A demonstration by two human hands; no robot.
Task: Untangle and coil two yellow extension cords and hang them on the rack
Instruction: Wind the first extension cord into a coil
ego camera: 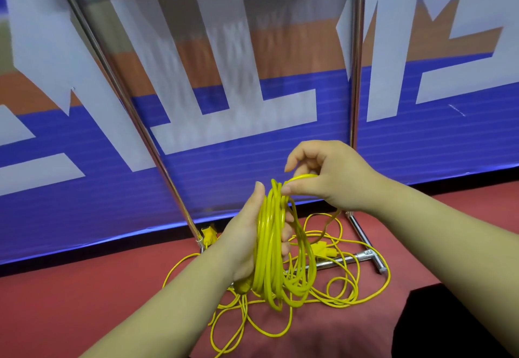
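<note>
My left hand (247, 234) grips a bundle of several loops of yellow extension cord (273, 248) that hangs down from the palm. My right hand (325, 175) pinches a strand of the same cord at the top of the bundle, curving it over the loops. Below, loose yellow cord (345, 281) lies tangled on the red floor, with yellow plugs (323, 248) among it and another plug (209, 234) by the left post. The metal rack stands right behind: a slanted left post (134, 116), an upright right post (356, 76) and a base bar (351, 259).
A blue, white and orange banner wall (252, 161) stands directly behind the rack. The floor (84, 301) is red. A dark shape (449, 324) fills the lower right corner.
</note>
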